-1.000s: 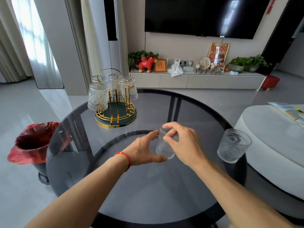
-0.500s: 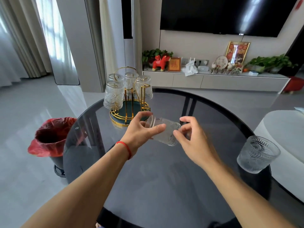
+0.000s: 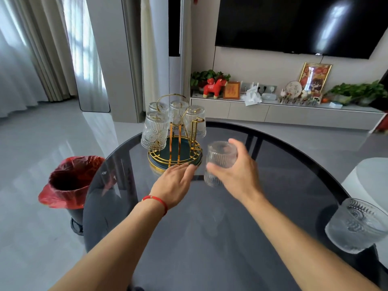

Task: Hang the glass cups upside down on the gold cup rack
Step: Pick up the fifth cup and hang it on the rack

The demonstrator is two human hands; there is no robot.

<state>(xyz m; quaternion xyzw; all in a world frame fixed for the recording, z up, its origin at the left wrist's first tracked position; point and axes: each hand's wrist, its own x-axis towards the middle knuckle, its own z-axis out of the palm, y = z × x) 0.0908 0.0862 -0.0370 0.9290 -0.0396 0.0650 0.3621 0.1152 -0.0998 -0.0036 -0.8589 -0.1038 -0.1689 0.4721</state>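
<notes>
The gold cup rack (image 3: 176, 148) with a dark green base stands at the far left of the round dark glass table (image 3: 210, 238). Several ribbed glass cups (image 3: 156, 131) hang upside down on it; one gold peg at its right side is bare. My right hand (image 3: 235, 175) grips another ribbed glass cup (image 3: 220, 158), held upside down just right of the rack. My left hand (image 3: 174, 185) hovers flat with fingers stretched toward the rack's base, holding nothing. One more glass cup (image 3: 357, 225) stands upright at the table's right edge.
A bin lined with a red bag (image 3: 71, 181) stands on the floor left of the table. A white round table (image 3: 369, 177) sits to the right. Behind are a TV (image 3: 302, 24) and a low cabinet (image 3: 283, 114) with ornaments and plants.
The cup went from sideways between both hands to upside down in my right hand alone, nearer the rack. My left hand let go and reached toward the rack's base.
</notes>
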